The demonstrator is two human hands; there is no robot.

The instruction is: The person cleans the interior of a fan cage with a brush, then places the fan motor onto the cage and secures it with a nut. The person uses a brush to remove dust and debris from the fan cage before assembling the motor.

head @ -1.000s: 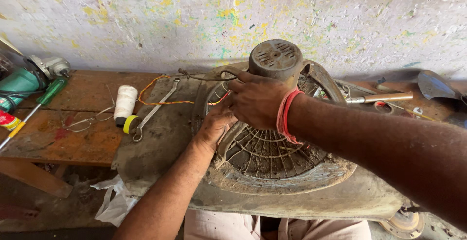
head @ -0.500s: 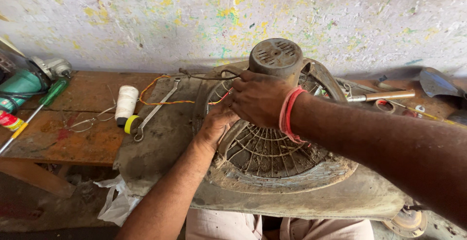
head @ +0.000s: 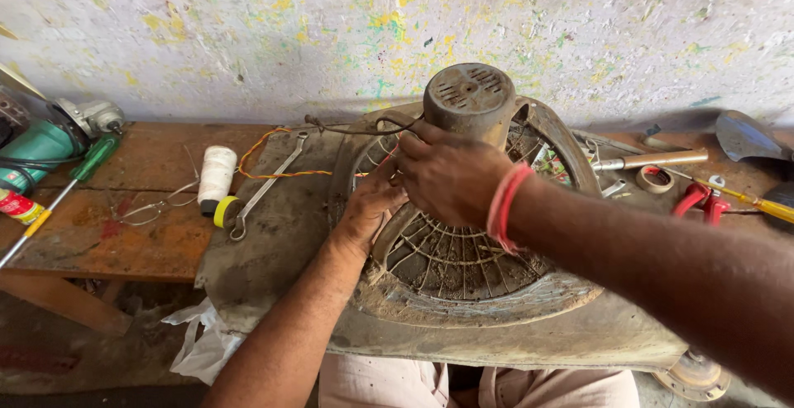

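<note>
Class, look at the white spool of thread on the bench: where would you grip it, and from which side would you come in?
Grip the white spool around its middle, from above. It lies on its side on the wooden bench, so its round flanks are open to finger and thumb. Its lower end touches the yellow tape roll beside the spanner.

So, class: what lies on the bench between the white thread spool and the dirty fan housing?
In the head view, a metal spanner and orange wire lie between spool and housing.

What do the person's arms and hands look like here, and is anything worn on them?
Both forearms are bare, with no sleeves or gloves in view. The right hand has a band of red and pink threads around the wrist. The left hand wears nothing visible: no watch, ring or band.
</note>
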